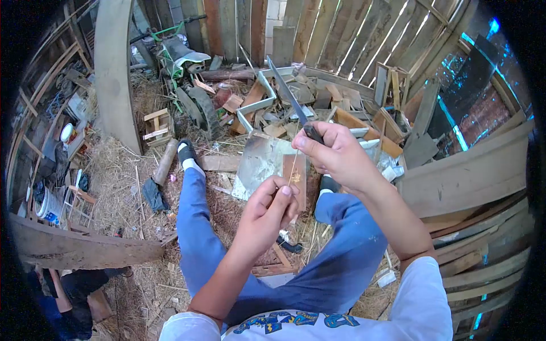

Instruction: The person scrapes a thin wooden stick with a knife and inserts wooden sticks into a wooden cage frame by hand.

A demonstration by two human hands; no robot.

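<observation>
My right hand [334, 152] is closed round the black handle of a knife [288, 91], whose long blade points up and away from me. Below and to the left, my left hand [268, 209] pinches a thin wooden stick [294, 166]. The stick rises from those fingertips towards my right hand; where its upper end stops is hard to see. Beneath my hands, between my feet, lies a small brown board [302, 196] with pale shavings [296, 178] on it. It rests against a larger stained whitish sheet [259, 156].
A green-framed bike [185, 62] stands at the back left. Scrap wood [276, 128] is heaped before the plank wall [324, 34]. Straw [114, 187] covers the floor. A white bucket [50, 206] sits at left, and stacked boards [483, 238] lie at right.
</observation>
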